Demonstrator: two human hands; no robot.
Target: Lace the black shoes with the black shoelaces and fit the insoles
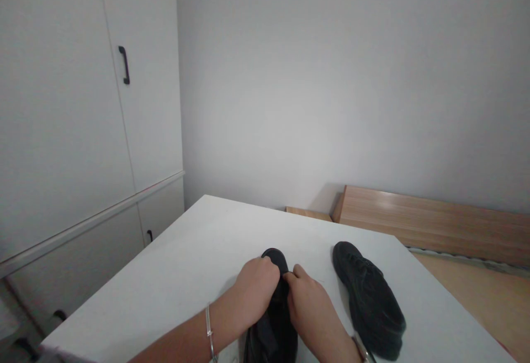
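Two hands meet over a black shoe [274, 319] at the near edge of the white tabletop [186, 263]. The left hand [254, 291], with a thin silver bangle [210, 332] on its wrist, curls over the upper front of the shoe, fingers folded down onto it. The right hand [308, 302] presses in from the other side, its fingers pinched narrow against the shoe just beside the left hand's knuckles; what exactly they pinch is hidden between the two hands. A watch or band shows at the right wrist at the bottom edge. The shoe points away from the person, its rounded toe showing just beyond the fingers, its heel end running off the bottom of the view.

A second black shoe [368, 299] lies to the right, near the first but apart from it, untouched, its toe also pointing away and angled slightly leftward.

Beyond the tabletop stands a plain grey wall. To the left is a white wardrobe [83, 120] with dark handles. To the right, a wooden bed frame [430, 219] runs along the wall above a wooden floor.
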